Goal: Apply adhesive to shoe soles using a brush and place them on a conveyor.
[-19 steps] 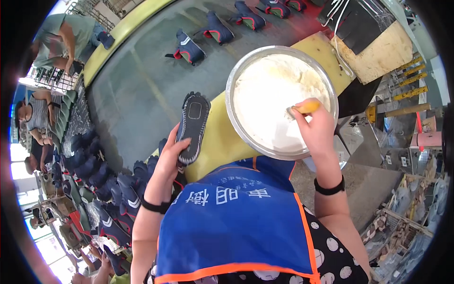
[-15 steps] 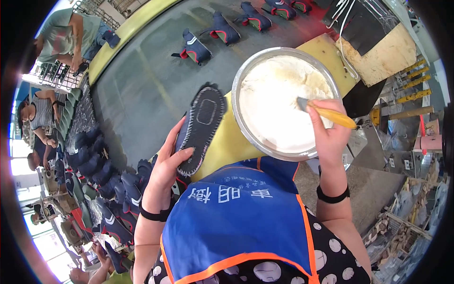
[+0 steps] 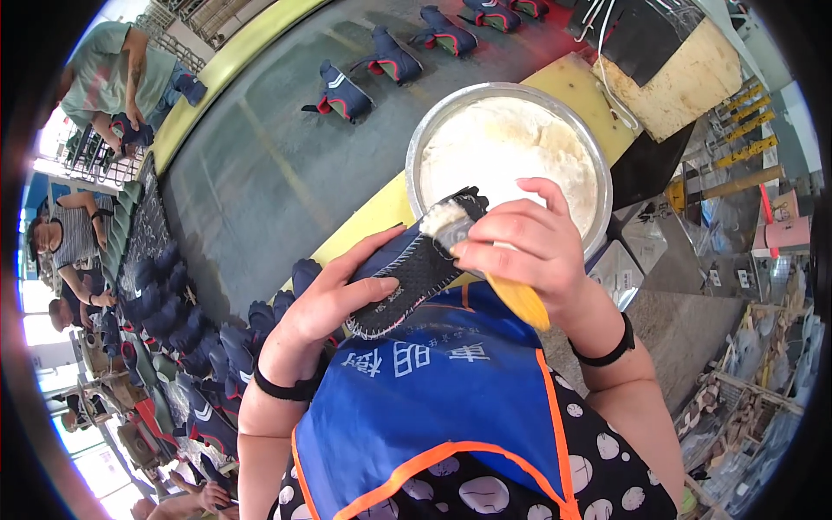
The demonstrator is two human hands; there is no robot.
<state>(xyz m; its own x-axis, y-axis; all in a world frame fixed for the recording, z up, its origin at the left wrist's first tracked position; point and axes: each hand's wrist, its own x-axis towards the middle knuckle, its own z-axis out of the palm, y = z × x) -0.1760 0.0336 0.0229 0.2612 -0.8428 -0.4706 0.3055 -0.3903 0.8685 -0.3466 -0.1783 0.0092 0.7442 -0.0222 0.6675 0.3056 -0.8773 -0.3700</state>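
Note:
My left hand (image 3: 322, 303) grips a dark shoe upper (image 3: 409, 290), its black stitched underside turned up and tilted. The thumb presses on that underside near the lower end. Closed around a brush with a yellow handle (image 3: 517, 297) is my right hand (image 3: 533, 247). White paste clings to the bristles, which rest on the underside toward its far end. Just beyond, a round metal bowl (image 3: 417, 143) holds thick white paste (image 3: 498, 143); my right fingers are partly in front of it.
Several navy shoe uppers with red trim (image 3: 345, 94) stand in a row on the grey-green conveyor belt (image 3: 251, 191). More dark uppers (image 3: 169, 299) are heaped at left. Co-workers (image 3: 117, 74) work along the far left. Shelving with wrapped goods (image 3: 754, 416) is at right.
My right hand has brought the brush from the bowl to the shoe upper's underside. My left hand has shifted rightward, tilting the upper toward the brush. The view has moved slightly.

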